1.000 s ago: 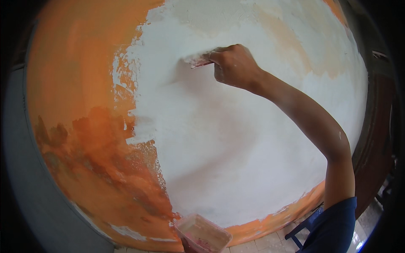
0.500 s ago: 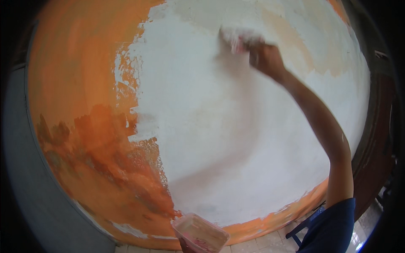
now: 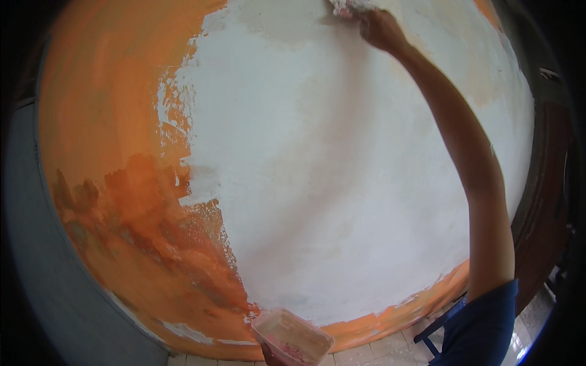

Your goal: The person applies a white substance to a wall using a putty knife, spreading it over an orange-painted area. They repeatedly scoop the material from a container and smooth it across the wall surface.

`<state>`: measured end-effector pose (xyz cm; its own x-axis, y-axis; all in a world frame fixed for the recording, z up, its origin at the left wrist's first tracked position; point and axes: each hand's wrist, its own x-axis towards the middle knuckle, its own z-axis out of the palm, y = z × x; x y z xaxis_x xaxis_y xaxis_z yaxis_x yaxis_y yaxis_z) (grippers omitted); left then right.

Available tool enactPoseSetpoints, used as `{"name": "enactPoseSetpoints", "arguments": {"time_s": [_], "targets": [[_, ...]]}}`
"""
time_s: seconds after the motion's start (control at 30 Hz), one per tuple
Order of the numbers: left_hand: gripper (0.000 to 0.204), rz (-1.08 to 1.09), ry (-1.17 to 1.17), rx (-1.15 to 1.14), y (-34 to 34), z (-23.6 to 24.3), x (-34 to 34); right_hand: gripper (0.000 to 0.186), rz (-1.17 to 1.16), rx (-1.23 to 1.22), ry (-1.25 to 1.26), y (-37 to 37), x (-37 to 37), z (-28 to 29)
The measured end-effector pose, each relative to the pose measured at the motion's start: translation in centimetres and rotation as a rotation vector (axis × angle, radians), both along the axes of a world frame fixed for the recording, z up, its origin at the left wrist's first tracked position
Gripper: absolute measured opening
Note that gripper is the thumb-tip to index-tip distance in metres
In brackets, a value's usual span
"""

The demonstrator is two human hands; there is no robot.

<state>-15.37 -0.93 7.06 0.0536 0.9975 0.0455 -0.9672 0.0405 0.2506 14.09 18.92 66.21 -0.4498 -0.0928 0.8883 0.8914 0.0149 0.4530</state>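
Observation:
High on the wall, my right hand [image 3: 383,30] is closed around a paintbrush [image 3: 345,8] smeared with white and pinkish paint. The brush meets the white-painted area [image 3: 274,152] near the upper edge of view, where its far end is partly cut off. Low in the middle, my left hand [image 3: 270,355] grips a shallow pinkish plastic tub [image 3: 293,335] from its left side. Only a little of that hand shows. Inside the tub are pinkish-white paint remains. The tub is held tilted in front of the wall's bottom edge.
Bare orange paint [image 3: 116,110] with darker reddish patches covers the wall's left side, and an orange strip runs along its foot. A grey panel [image 3: 55,262] stands at the far left. Pale floor tiles [image 3: 390,348] and a dark blue stool [image 3: 430,335] lie below right.
My right hand has moved up the wall with the paintbrush, slightly to the left. Its shadow has shifted with it. My left hand and the tub have barely moved.

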Motion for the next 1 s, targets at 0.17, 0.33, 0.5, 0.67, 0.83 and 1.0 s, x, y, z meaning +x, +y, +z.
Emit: {"name": "enactPoseSetpoints", "arguments": {"time_s": [0.17,0.33,0.5,0.67,0.83,1.0], "targets": [[0.066,-0.100,-0.092,0.120,0.8,-1.0,0.4,0.035,0.009,-0.199,-0.115,0.5,1.5,-9.5],[0.065,0.049,0.126,0.003,-0.7,1.2,1.3,0.030,0.186,-0.194,-0.245,-2.6,0.9,-17.8],[0.064,0.035,0.090,0.055,-0.1,-1.1,1.6,0.029,0.153,0.114,0.060,-5.4,0.9,-5.9],[0.062,0.049,0.067,0.035,0.6,-1.8,2.8,0.036,0.270,0.082,-0.067,-2.5,0.2,0.8],[0.062,0.038,0.063,0.039,-0.6,-0.2,2.7,0.036,0.141,-0.030,-0.080,0.0,-0.2,-8.1],[0.065,-0.017,0.010,0.050,-1.5,1.5,2.7,0.033,0.183,-0.154,-0.204,-3.5,0.9,-15.8]]}}
